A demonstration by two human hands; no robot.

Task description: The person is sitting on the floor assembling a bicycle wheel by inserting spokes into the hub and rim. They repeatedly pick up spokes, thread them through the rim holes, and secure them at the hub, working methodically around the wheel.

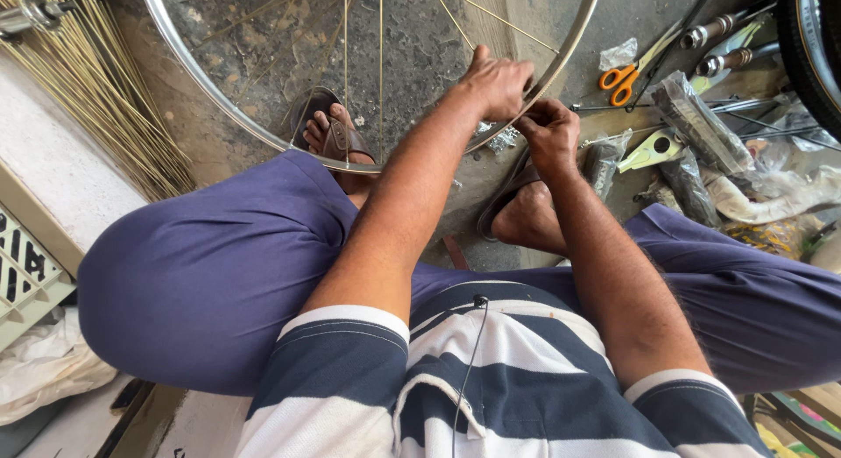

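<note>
The left hand [497,83] grips the bicycle wheel rim [188,68] (top cut off), the right hand [549,134] pinches something hidden, near dark plastic-wrapped packages [696,116].

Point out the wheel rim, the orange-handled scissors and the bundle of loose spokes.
wheel rim [188,68]: head view, left curve of the metal hoop.
orange-handled scissors [620,79]: head view, orange handle loops.
bundle of loose spokes [105,99]: head view, middle of the bundle.

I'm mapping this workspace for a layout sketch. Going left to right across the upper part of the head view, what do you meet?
Bundle of loose spokes → sandalled foot behind the wheel rim → left hand gripping the rim → right hand → orange-handled scissors → black tyre.
</note>
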